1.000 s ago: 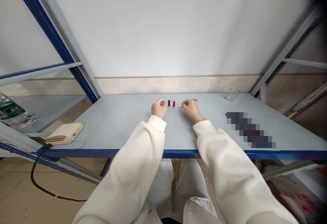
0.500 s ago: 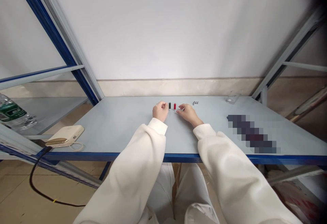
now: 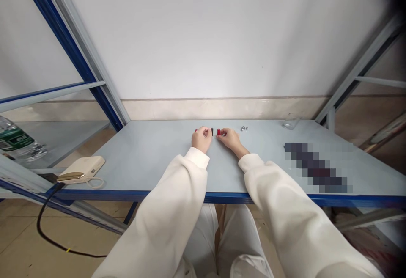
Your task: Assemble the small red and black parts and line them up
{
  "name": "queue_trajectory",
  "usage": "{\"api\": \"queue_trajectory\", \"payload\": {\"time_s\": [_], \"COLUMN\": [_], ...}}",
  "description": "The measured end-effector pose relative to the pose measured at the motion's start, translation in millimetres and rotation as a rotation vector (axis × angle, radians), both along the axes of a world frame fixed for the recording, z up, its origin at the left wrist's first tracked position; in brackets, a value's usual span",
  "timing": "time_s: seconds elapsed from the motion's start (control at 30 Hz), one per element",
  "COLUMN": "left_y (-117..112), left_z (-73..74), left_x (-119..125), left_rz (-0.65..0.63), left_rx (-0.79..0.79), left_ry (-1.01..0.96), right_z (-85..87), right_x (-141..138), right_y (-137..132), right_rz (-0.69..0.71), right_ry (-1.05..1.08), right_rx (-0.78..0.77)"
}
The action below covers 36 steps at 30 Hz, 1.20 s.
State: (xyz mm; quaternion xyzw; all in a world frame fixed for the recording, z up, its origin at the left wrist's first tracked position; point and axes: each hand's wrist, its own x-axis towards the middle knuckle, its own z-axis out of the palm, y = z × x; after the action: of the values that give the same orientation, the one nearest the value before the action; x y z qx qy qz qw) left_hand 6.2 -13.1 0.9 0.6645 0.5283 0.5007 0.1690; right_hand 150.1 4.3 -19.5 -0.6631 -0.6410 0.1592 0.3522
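Note:
On the grey tabletop (image 3: 152, 155), a small black cylinder (image 3: 212, 131) and a small red cylinder (image 3: 218, 132) stand upright side by side with a narrow gap. My left hand (image 3: 201, 139) has its fingers curled in a pinch at the left side of the black one, partly covering it. From the right, my right hand (image 3: 231, 138) closes thumb and fingers on the red one. Another bit of red (image 3: 196, 130) peeks out left of my left hand, mostly hidden behind it. A few small shiny metal pieces (image 3: 244, 128) lie right of my right hand.
A clear glass (image 3: 291, 121) lies toward the back right, and a pixelated dark long item (image 3: 317, 168) is nearer the front right. At the left front sits a cream box-shaped device (image 3: 83, 169) with a loop. Blue-grey frame posts (image 3: 91, 75) flank the table; a wall closes off the back.
My right hand has moved left and its fingers have closed on the red cylinder. My left hand has shifted slightly right against the black cylinder. The view has shifted a little.

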Motion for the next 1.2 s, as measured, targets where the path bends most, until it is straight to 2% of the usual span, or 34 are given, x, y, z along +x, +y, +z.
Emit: {"api": "queue_trajectory", "payload": {"time_s": [0.13, 0.27, 0.37, 0.47, 0.63, 0.83, 0.93, 1.07, 1.2], "left_y": [-1, -3, -4, -5, -4, 0, 1, 0, -1], "left_z": [0.9, 1.5, 2.0, 3.0, 2.8, -0.1, 0.6, 3.2, 5.1], "left_x": [1, 4, 5, 4, 5, 6, 6, 6, 6], "left_rz": [-0.022, -0.119, -0.220, -0.293, -0.314, -0.385, -0.363, -0.354, -0.362], "left_rx": [-0.011, -0.033, -0.067, -0.110, -0.142, -0.161, -0.175, -0.186, -0.189], "left_ry": [-0.023, -0.092, -0.120, -0.141, -0.276, -0.303, -0.341, -0.384, -0.352], "right_z": [6.3, 17.1, 23.7, 27.0, 26.4, 22.2, 21.5, 22.8, 25.4], "right_x": [5, 9, 8, 6, 7, 7, 7, 9, 8], "right_y": [-3, -16, -27, -33, -33, -31, -30, -28, -30], "right_rz": [0.011, 0.144, 0.215, 0.232, 0.235, 0.270, 0.209, 0.124, 0.204], "right_ry": [0.114, 0.151, 0.115, 0.093, 0.072, 0.093, 0.199, 0.447, 0.556], "right_rx": [0.100, 0.266, 0.330, 0.348, 0.324, 0.372, 0.324, 0.156, -0.076]}}
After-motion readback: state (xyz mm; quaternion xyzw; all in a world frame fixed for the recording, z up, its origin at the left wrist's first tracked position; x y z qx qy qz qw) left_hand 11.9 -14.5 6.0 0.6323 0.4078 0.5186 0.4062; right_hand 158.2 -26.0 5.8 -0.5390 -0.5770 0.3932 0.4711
